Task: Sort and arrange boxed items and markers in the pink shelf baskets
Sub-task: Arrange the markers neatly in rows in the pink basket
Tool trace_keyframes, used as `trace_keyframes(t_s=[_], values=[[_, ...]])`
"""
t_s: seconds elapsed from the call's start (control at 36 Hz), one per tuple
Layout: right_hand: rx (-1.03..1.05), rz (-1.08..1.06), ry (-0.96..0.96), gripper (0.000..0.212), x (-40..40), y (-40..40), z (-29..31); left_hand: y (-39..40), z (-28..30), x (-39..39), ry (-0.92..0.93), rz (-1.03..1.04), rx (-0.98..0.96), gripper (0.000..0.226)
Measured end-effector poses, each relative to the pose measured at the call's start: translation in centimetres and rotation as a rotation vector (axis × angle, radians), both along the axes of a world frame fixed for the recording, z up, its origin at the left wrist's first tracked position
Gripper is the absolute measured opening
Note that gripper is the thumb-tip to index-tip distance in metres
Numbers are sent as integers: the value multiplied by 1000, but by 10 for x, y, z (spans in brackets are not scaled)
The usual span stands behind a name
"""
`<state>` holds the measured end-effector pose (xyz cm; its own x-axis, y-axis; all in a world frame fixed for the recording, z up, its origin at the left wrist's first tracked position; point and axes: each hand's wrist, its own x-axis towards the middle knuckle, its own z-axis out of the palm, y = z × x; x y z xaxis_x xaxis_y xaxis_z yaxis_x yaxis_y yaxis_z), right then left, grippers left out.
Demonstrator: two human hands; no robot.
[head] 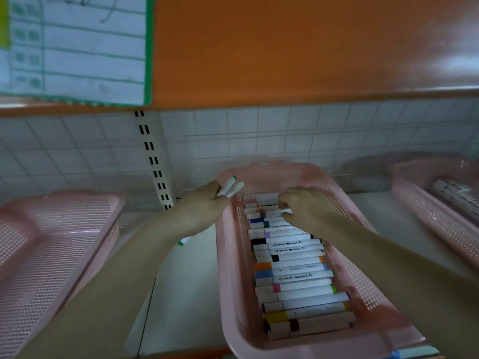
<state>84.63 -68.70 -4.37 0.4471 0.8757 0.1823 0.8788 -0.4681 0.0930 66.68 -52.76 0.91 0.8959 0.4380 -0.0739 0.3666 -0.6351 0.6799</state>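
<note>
While your right hand (305, 206) works at the far end of the long pink perforated plastic basket (233, 281), the relation to mind is that the row of white-barrelled markers with coloured bands (295, 270) lies crosswise, each long axis running from one long wall of the basket to the other, stacked side by side from the near end to the back. Your right hand sits directly over the rearmost markers, fingers curled down and pinching at a white marker (281, 213) there; whether it is lifted or just being nudged into line cannot be told through the blur.

Your left hand (204, 208) hangs just outside the basket's left wall, closed round two white markers with a green tip showing (230, 188), their free ends pointing up and toward the back corner. A green end also shows below that hand, by the wrist. Those two lie roughly at an angle to the row (so they would need turning crosswise before they drop in), and the left hand is the nearer one to the open gap at the back.

Both forearms reach forward from below, nearly parallel. A second pink mesh basket (51, 242) stands at the left, and a third pink basket holding boxed items (440, 203) at the right.
</note>
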Motion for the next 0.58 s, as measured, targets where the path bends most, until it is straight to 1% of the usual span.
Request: trace_keyframes(t_s=[0.08, 0.17, 0.22, 0.25, 0.31, 0.39, 0.44, 0.5, 0.58], values=[[87, 21, 26, 23, -3, 0, 1, -2, 1, 0, 40, -50, 115, 29], [303, 121, 68, 17, -11, -2, 2, -8, 4, 3, 43, -95, 120, 32], [421, 186, 39, 19, -17, -5, 5, -12, 6, 7, 59, -84, 119, 37], [459, 209, 30, 22, -21, -6, 8, -14, 5, 10, 69, -72, 114, 39], [513, 264, 41, 25, -29, -7, 15, -20, 4, 17, 97, -49, 113, 34], [486, 333, 38, 31, -38, -9, 20, -32, 4, 25, 83, -29, 94, 21], [453, 355, 13, 31, -40, -10, 20, -39, 5, 30, 38, -26, 14, 21], [435, 357, -9, 28, -41, -12, 21, -41, 3, 34, 15, -42, -29, 24], [400, 364, -28, 19, -35, -17, 21, -39, 3, 35, 9, -12, -25, 18]])
